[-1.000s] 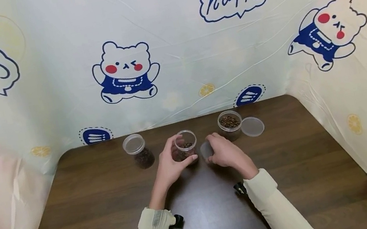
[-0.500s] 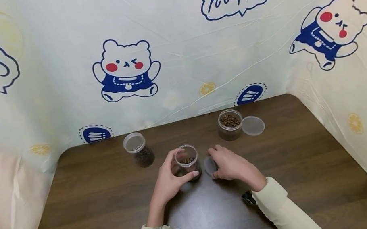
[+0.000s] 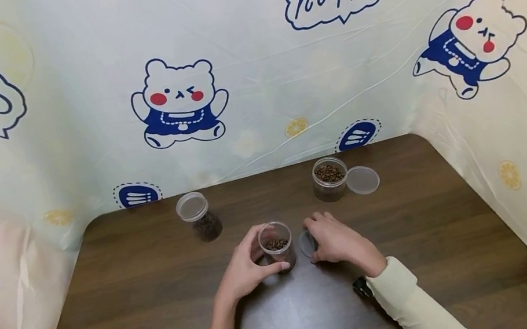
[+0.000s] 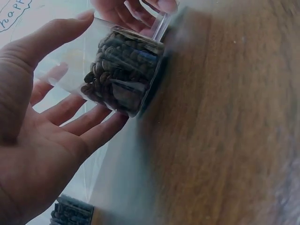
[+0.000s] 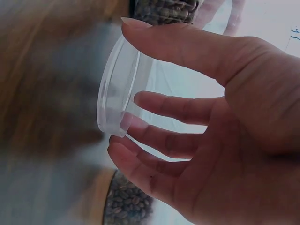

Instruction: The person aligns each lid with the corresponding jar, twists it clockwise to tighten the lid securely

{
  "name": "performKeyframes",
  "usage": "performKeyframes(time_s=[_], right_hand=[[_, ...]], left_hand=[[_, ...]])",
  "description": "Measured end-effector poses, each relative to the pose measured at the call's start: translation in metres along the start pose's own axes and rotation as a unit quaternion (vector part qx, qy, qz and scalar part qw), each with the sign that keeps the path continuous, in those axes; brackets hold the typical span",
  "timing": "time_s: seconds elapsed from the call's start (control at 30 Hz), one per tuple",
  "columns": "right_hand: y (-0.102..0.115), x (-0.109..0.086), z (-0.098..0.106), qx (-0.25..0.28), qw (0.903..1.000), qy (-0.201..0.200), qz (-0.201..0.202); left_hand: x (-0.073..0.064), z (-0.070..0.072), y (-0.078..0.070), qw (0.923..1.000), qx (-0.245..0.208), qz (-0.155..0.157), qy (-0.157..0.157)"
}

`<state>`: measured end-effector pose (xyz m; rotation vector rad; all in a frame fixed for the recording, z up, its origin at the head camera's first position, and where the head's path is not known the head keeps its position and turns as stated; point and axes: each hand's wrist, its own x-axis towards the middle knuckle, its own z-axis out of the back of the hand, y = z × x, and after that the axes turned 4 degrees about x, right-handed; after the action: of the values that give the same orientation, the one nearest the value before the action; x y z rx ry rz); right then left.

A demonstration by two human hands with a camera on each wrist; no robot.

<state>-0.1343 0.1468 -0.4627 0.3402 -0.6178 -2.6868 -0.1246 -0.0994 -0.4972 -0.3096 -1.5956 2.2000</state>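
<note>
- Held a clear, straight-sided plastic jar [image 3: 280,255], upright and open-topped, in the left grip [image 3: 241,268], curled round its side, near the middle of the brown wood-grain desk [image 3: 135,305].
- Saw dark brown oval beans [image 3: 276,244] heaped part way up inside, below a bare, glossy upper band.
- Pinched a translucent, shallow round plastic lid [image 5: 112,93] on edge in the right grip [image 3: 339,240], just beside the jar.
- Noted farther back a capped clear jar [image 3: 204,225] and, rightward, an uncovered clear jar [image 3: 330,191] of brown beans, beside a flat translucent disc [image 3: 363,180].
</note>
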Motion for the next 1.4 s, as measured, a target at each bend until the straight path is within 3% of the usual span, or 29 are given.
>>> performKeyframes(time_s=[0.5, 0.67, 0.97, 1.4], right_hand=[[-0.009, -0.003, -0.004, 0.022, 0.9997, 0.003, -0.005], [-0.017, -0.007, 0.001, 0.046, 0.9986, 0.023, -0.012], [-0.026, -0.004, 0.002, 0.041, 0.9974, 0.053, -0.024], [-0.025, -0.003, 0.01, 0.024, 0.9982, 0.051, 0.02]], left_hand=[[-0.002, -0.003, 0.008, 0.9999, 0.006, -0.014, 0.003], [-0.004, -0.003, 0.009, 0.9999, 0.0, -0.008, 0.01], [-0.003, -0.002, 0.011, 0.9998, -0.006, -0.018, 0.01], [0.0, -0.004, 0.013, 0.9994, -0.017, -0.03, 0.002]])
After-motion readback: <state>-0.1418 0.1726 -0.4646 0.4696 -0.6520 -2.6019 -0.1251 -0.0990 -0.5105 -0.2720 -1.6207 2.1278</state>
